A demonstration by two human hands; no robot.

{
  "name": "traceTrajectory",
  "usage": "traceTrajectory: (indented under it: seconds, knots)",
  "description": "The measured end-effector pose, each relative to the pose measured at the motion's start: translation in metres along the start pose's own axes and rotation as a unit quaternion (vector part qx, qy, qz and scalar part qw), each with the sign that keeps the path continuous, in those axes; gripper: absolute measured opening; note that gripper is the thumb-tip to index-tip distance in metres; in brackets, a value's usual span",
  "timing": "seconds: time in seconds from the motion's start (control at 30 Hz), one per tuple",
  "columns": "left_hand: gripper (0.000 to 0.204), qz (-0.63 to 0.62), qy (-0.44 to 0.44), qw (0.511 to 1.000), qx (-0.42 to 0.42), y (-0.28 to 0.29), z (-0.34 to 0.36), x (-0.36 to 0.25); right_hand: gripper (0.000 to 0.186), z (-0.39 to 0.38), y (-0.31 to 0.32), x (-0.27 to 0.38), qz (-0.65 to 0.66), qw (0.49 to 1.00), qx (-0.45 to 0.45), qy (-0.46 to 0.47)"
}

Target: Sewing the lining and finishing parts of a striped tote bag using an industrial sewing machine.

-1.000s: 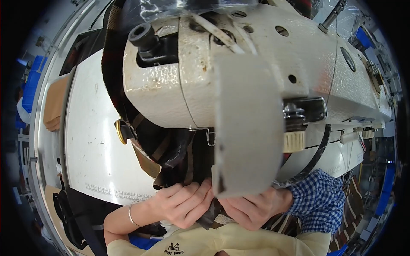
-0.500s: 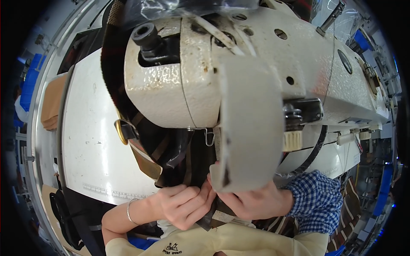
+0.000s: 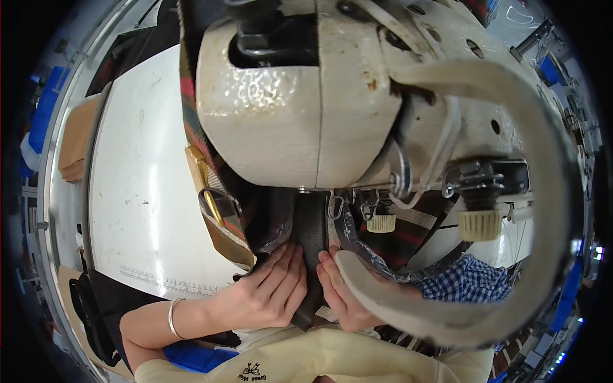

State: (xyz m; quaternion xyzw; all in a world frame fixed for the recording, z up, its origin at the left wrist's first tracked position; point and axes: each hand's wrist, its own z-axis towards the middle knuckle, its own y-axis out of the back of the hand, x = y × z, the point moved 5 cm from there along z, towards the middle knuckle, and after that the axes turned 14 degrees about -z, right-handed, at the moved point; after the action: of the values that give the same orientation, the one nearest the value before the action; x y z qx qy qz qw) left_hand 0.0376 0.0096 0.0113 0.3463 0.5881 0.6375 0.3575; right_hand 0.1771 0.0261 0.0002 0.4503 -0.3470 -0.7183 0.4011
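White worktable (image 3: 137, 179) at left, your left hand (image 3: 273, 290) and right hand (image 3: 343, 297) touch dark strip (image 3: 311, 223), lower centre, clamping unclear.

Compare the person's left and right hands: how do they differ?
The left hand is mostly visible; the right hand is partly hidden behind a pale curved bar. A bracelet circles the left hand's wrist; a checked sleeve covers the right hand's forearm. Both have fingertips at the dark strip.

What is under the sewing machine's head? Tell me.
A dark strip and plaid fabric show below the machine head; it hides whatever lies farther back underneath.
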Motion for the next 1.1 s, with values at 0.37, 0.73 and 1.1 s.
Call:
traceTrajectory:
  seconds: [0.37,0.73,1.1]
  knots:
    - [0.05,-0.242,0.211,0.944,0.077,-0.001,0.028,0.027,0.039,0.002,0.006,-0.002,-0.014,0.998,0.051,0.031]
    - [0.051,-0.156,0.166,0.97,-0.085,-0.013,0.018,0.019,0.033,0.003,0.006,-0.004,-0.017,0.998,0.046,0.025]
    - [0.05,-0.152,0.159,0.971,-0.089,-0.011,0.023,0.024,0.032,0.003,0.005,-0.007,-0.022,0.997,0.073,0.007]
